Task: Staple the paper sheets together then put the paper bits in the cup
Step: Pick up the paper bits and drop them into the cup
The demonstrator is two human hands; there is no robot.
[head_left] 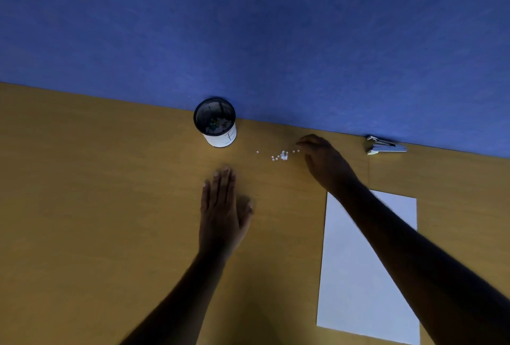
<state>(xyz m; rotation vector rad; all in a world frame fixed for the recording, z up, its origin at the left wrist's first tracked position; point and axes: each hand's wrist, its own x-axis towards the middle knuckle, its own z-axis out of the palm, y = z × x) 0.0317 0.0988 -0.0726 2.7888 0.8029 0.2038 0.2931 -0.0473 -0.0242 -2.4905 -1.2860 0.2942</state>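
Several small white paper bits (282, 155) lie scattered on the wooden desk between the cup and my right hand. The black mesh cup (216, 124) with a white band stands at the desk's far edge, with some bits inside. My right hand (323, 162) reaches over the desk, fingertips curled down just right of the bits; whether it pinches one I cannot tell. My left hand (222, 206) hovers flat, fingers together and extended, below the cup, holding nothing. White paper sheets (367, 267) lie at the right, partly under my right forearm. A silver stapler (385, 146) rests at the far right.
The yellow-brown desk (96, 193) meets a blue wall panel (248, 27) along its far edge. A seam in the desktop runs down from near the stapler toward the paper.
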